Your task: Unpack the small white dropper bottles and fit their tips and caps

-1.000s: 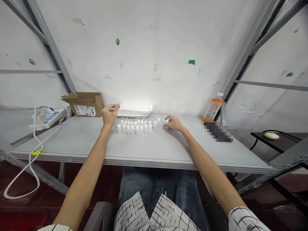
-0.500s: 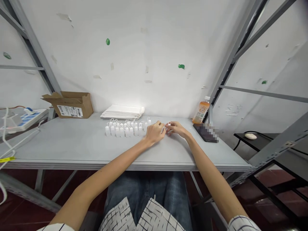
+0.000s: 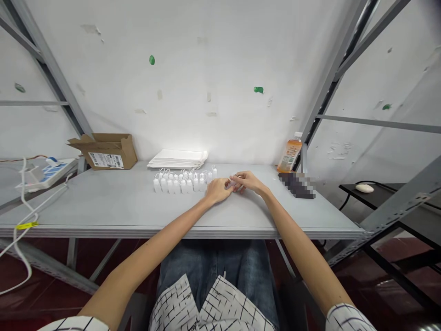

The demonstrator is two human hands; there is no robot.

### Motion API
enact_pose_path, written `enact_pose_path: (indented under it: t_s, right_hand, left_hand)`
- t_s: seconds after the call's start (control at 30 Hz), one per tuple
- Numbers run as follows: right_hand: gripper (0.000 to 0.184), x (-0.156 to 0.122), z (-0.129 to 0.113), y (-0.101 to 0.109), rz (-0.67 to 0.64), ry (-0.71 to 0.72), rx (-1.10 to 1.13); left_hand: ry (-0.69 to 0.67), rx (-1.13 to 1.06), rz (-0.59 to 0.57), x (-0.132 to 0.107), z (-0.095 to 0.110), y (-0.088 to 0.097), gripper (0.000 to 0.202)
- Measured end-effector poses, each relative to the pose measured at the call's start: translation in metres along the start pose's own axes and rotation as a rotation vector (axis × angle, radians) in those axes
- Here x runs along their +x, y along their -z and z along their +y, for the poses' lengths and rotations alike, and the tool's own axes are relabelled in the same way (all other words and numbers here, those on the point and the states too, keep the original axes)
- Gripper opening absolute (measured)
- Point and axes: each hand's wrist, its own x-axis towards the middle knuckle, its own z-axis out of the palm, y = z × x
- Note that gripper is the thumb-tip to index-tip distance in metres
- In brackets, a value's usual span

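My left hand [image 3: 218, 190] and my right hand [image 3: 249, 181] meet above the grey tabletop, fingertips close together. Between them is a small white piece [image 3: 232, 182], mostly hidden by the fingers. Both hands are closed in a pinch around it; its exact shape does not show. Just left of my left hand stand several small white bottle-shaped pieces [image 3: 177, 186] in close rows, upright, with thin white loops on their tops.
Behind the rows lies a stack of flat white sheets or envelopes [image 3: 177, 159]. An opened cardboard box [image 3: 110, 154] sits at the back left, near a power strip [image 3: 51, 174] with white cables. On the right are an orange drink bottle [image 3: 290, 154] and a dark, blurred flat object [image 3: 296, 185].
The fingers have shifted around the small white piece; it was plainer at my right fingertips before and is now more covered. The camera view has moved slightly.
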Motion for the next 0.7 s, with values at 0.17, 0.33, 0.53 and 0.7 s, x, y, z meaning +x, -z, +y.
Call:
enact_pose_path:
  t_s: [0.17, 0.33, 0.53, 0.7]
  right_hand:
    - [0.040, 0.003, 0.005, 0.004, 0.194, 0.064, -0.008]
    - [0.035, 0.005, 0.010, 0.002, 0.175, 0.114, -0.011]
    - [0.037, 0.009, 0.012, -0.004, 0.109, 0.122, -0.024]
    - [0.025, 0.007, 0.011, -0.002, 0.059, 0.058, -0.020]
  left_hand:
    - [0.046, -0.013, 0.001, 0.001, 0.000, 0.002, 0.022]
    - [0.029, -0.035, -0.014, 0.003, -0.003, 0.002, 0.025]
    - [-0.009, -0.070, 0.009, 0.006, -0.008, -0.003, 0.034]
    - [-0.021, -0.054, 0.012, 0.009, -0.012, -0.005, 0.034]
